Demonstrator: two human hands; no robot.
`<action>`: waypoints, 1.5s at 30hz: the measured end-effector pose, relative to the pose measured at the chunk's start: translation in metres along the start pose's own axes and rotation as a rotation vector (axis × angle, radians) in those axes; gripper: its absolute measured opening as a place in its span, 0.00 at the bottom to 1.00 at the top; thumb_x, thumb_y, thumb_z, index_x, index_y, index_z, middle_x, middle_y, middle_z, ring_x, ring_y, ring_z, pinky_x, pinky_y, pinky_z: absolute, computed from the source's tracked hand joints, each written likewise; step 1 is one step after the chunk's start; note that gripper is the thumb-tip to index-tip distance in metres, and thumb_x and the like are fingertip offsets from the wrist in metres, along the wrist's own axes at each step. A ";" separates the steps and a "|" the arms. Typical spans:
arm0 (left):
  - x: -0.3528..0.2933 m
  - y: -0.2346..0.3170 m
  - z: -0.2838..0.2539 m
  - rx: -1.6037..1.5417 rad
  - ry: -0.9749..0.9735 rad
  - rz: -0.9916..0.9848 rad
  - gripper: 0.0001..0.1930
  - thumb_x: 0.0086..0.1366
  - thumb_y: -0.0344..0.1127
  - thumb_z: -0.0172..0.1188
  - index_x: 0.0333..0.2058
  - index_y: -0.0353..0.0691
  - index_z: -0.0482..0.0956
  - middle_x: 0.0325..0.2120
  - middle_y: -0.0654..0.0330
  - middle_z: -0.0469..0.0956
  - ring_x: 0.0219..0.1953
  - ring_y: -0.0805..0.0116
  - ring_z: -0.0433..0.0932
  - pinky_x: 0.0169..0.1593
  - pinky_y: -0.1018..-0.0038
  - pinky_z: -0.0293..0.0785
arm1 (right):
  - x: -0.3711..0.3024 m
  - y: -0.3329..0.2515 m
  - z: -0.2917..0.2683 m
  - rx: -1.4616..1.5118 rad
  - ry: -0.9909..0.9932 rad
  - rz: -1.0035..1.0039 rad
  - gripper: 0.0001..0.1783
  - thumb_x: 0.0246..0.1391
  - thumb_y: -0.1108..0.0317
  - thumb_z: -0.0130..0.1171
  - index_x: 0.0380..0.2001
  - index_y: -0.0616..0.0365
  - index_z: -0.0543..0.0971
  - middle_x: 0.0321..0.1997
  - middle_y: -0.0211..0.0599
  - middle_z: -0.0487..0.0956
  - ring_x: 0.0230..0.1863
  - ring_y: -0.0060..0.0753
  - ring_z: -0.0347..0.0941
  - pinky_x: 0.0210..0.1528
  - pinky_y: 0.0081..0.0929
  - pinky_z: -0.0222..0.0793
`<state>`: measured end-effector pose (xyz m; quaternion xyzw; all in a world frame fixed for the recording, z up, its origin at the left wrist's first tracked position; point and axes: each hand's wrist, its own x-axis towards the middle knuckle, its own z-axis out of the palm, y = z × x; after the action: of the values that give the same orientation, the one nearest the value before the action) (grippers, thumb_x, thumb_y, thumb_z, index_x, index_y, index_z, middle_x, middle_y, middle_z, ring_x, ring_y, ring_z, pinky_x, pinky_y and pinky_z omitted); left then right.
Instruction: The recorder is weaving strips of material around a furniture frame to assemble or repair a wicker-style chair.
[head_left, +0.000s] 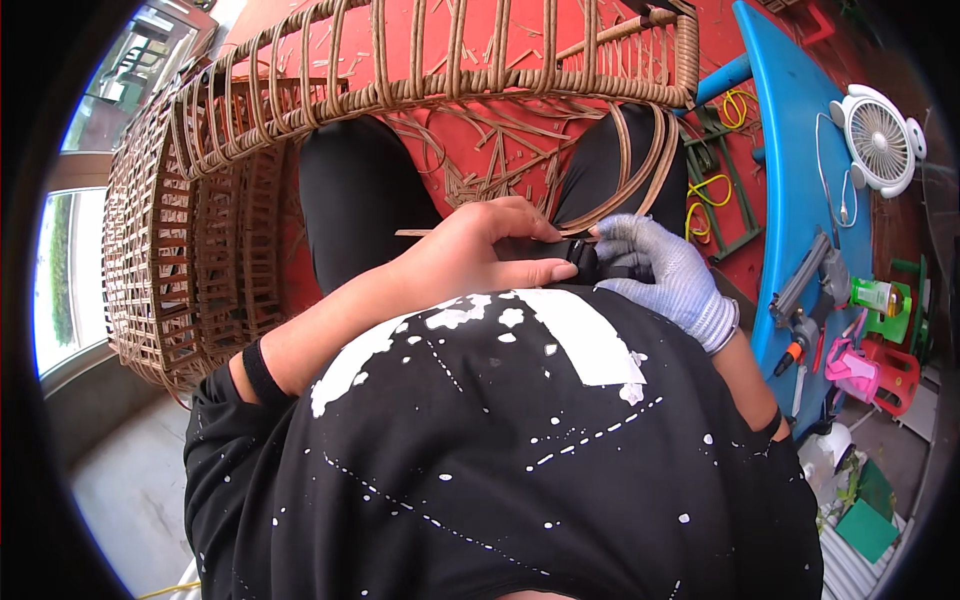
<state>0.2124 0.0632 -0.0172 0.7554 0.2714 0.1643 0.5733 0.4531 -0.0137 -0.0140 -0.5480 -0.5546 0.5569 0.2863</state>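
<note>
Curving down from two o'clock, brown strips (657, 147) meet the hands just above centre; the bare left hand (490, 245) touches one (whether pinching, I cannot tell), while the gloved right hand (662, 275) grasps a black object (581, 258). A loose hold could let the strip slip; hard tugging could kink it against the woven frame (430, 90) at twelve.

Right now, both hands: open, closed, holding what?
Left hand: curled, fingertips at the strip; whether it grips can't be told.
Right hand: gloved, closed on a black object.
</note>
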 end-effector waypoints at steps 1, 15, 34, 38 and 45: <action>-0.001 -0.003 0.003 -0.003 0.029 -0.007 0.20 0.56 0.42 0.68 0.39 0.29 0.79 0.36 0.52 0.77 0.42 0.60 0.76 0.46 0.70 0.72 | 0.000 0.001 -0.002 -0.154 -0.018 0.008 0.27 0.45 0.58 0.69 0.46 0.61 0.74 0.43 0.35 0.77 0.41 0.27 0.77 0.46 0.26 0.72; 0.017 0.016 -0.010 0.261 -0.042 0.268 0.13 0.54 0.29 0.66 0.40 0.38 0.81 0.38 0.56 0.77 0.41 0.59 0.78 0.44 0.68 0.77 | -0.002 -0.014 0.007 -0.512 0.060 -0.128 0.25 0.43 0.51 0.68 0.40 0.56 0.80 0.37 0.42 0.81 0.39 0.42 0.78 0.43 0.32 0.74; 0.029 0.051 -0.023 0.575 -0.251 0.332 0.11 0.55 0.33 0.62 0.37 0.36 0.79 0.36 0.58 0.78 0.35 0.56 0.79 0.37 0.66 0.76 | -0.004 -0.017 0.010 -0.614 0.108 -0.173 0.22 0.42 0.53 0.68 0.39 0.54 0.80 0.35 0.40 0.80 0.38 0.44 0.77 0.40 0.34 0.74; 0.026 0.049 -0.018 0.645 -0.251 0.325 0.12 0.57 0.34 0.60 0.38 0.35 0.78 0.37 0.57 0.77 0.34 0.56 0.79 0.38 0.66 0.77 | -0.002 -0.015 0.009 -0.667 0.142 -0.246 0.23 0.42 0.52 0.67 0.38 0.54 0.80 0.35 0.39 0.80 0.37 0.43 0.78 0.40 0.34 0.74; 0.018 0.059 -0.008 0.966 -0.318 0.335 0.10 0.56 0.31 0.56 0.36 0.35 0.76 0.34 0.57 0.76 0.30 0.62 0.79 0.33 0.69 0.78 | -0.004 -0.016 0.009 -0.707 0.152 -0.239 0.22 0.41 0.52 0.68 0.38 0.54 0.80 0.34 0.40 0.80 0.36 0.43 0.78 0.39 0.33 0.75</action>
<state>0.2351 0.0681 0.0398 0.9819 0.1015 -0.0064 0.1601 0.4414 -0.0161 0.0000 -0.5843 -0.7497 0.2515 0.1826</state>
